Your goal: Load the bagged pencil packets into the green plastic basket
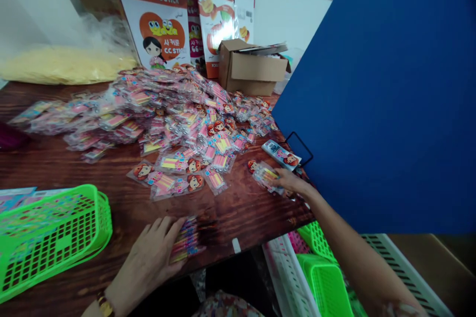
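Near the table's front edge, my left hand is closed around a bundle of thin colourful sticks, partly blurred. At the right side of the table, my right hand has its fingers closed on a small clear packet with yellow contents and a red-haired cartoon figure. Just behind that hand lies a blue-and-white pack. A large heap of similar clear packets in pink and yellow spreads over the back of the table, with several loose packets in front of it.
A green basket holding printed packaging sits at the left. Printed cartons and an open brown box stand behind the heap. A large blue panel borders the right side. Green baskets lie below the table edge.
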A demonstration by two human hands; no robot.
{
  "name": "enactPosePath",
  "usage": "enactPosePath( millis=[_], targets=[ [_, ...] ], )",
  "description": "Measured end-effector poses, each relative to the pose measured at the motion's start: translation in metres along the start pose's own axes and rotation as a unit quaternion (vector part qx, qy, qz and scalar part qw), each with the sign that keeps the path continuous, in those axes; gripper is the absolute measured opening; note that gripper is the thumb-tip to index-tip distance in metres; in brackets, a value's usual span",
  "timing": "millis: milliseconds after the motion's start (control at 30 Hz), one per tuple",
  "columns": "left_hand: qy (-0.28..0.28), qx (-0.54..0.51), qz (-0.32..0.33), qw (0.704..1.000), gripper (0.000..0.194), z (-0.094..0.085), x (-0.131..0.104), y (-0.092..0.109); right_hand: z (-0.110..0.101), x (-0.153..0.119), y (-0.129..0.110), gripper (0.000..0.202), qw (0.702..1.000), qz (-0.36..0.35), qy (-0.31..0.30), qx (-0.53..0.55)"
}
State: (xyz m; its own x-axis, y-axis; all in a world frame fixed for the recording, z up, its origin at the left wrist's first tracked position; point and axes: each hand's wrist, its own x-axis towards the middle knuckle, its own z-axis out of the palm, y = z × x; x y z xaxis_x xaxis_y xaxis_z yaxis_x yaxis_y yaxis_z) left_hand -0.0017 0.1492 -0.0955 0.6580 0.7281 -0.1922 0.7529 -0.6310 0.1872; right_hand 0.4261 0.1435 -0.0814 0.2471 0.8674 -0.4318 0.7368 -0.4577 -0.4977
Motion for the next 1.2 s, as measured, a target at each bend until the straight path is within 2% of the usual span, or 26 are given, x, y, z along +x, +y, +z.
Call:
enactPosePath(
  millis=[100,200,233,300,367,467,533,600,700,733,867,967,1033,1100,1200],
  targets=[
    [0.007,0.0,0.0,1.0,0.063,0.002,0.0,-0.001,0.007,-0.009,0.012,0.029,0.998,-0.003,-0.055,0.011],
    [0.006,-0.002,-0.001,1.0,0.063,0.002,0.0,-0.001,0.027,-0.028,-0.003,0.026,0.987,-0.07,-0.145,0.014],
    [0.005,-0.004,-0.001,1.0,0.063,0.001,0.0,-0.001,0.031,-0.034,-0.012,0.026,0.982,-0.098,-0.159,0.004],
    [0.001,-0.005,-0.002,1.0,0.062,0.0,0.0,-0.001,0.031,-0.04,-0.03,0.025,0.976,-0.159,-0.139,-0.049],
    [-0.005,-0.006,-0.003,1.0,0.062,-0.002,0.0,0.0,0.028,-0.038,-0.049,0.024,0.957,-0.231,-0.106,-0.139],
    [-0.008,-0.012,-0.006,1.0,0.062,-0.001,0.0,0.0,0.032,-0.028,-0.074,0.033,0.89,-0.349,-0.106,-0.274],
    [-0.012,-0.017,-0.013,1.0,0.063,0.002,-0.001,-0.001,0.043,-0.02,-0.087,0.039,0.853,-0.382,-0.1,-0.341],
    [-0.014,-0.021,-0.022,0.999,0.064,0.005,-0.001,-0.001,0.054,-0.014,-0.093,0.036,0.83,-0.393,-0.069,-0.39],
    [-0.019,-0.033,-0.033,0.999,0.067,0.005,0.001,-0.001,0.061,-0.01,-0.091,0.027,0.802,-0.421,-0.042,-0.421],
    [-0.026,-0.037,-0.038,0.998,0.068,0.004,0.001,0.0,0.061,-0.01,-0.089,0.025,0.806,-0.424,-0.049,-0.411],
    [-0.064,-0.052,-0.048,0.995,0.071,0.0,0.004,0.002,0.039,0.002,-0.077,0.025,0.87,-0.368,-0.096,-0.314],
    [-0.077,-0.057,-0.053,0.994,0.074,0.002,0.005,0.0,0.003,0.034,-0.073,0.037,0.897,-0.326,-0.047,-0.294],
    [-0.081,-0.057,-0.057,0.993,0.075,0.004,0.006,-0.003,-0.023,0.065,-0.074,0.048,0.904,-0.285,-0.003,-0.319],
    [-0.076,-0.052,-0.057,0.994,0.075,0.007,0.007,-0.006,-0.043,0.097,-0.077,0.058,0.898,-0.249,0.021,-0.363],
    [-0.066,-0.045,-0.046,0.996,0.069,0.011,0.009,-0.01,-0.054,0.138,-0.087,0.069,0.886,-0.236,0.019,-0.398]
  ],
)
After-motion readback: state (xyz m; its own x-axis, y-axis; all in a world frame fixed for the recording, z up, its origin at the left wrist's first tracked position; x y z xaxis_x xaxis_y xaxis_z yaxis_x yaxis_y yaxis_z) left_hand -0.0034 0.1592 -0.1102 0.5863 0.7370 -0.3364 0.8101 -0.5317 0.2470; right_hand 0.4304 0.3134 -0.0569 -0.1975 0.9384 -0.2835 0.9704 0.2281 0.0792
